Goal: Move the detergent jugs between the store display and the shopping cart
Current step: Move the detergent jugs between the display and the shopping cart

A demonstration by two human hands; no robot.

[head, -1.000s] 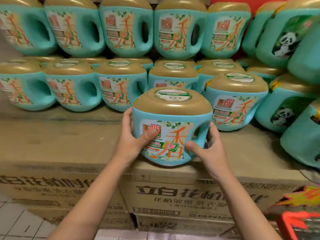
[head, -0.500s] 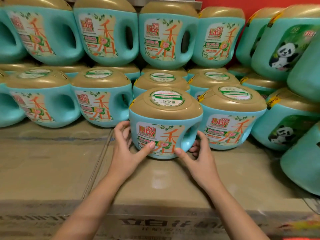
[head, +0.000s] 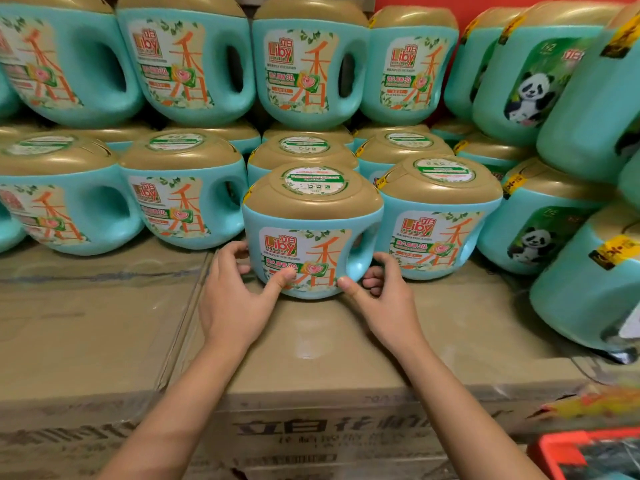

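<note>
1. Detergent jug (head: 311,233), teal with a gold cap (head: 313,192), stands upright on the cardboard cartons (head: 311,348) at the front of the display.
2. Left hand (head: 232,296) grasps its left flank, thumb on the label and fingers curled round the side. Right hand (head: 388,299) pinches the foot of the moulded handle (head: 360,251), thumb on the lower front.
3. It looks full, so probably heavy. The plastic wall is stiff and smooth, and the glossy label may be slippery under a thumb.
4. The handle loop is likely the surest hold, with the other palm under the base.
5. A neighbour jug (head: 440,220) sits just beside it on the right and another jug (head: 180,202) stands to the left.
6. Panda-label jugs (head: 540,233) lean at far right, and a stacked upper row (head: 304,71) sits behind, so a careless pull could nudge them.
7. No cart is clearly in view.
</note>
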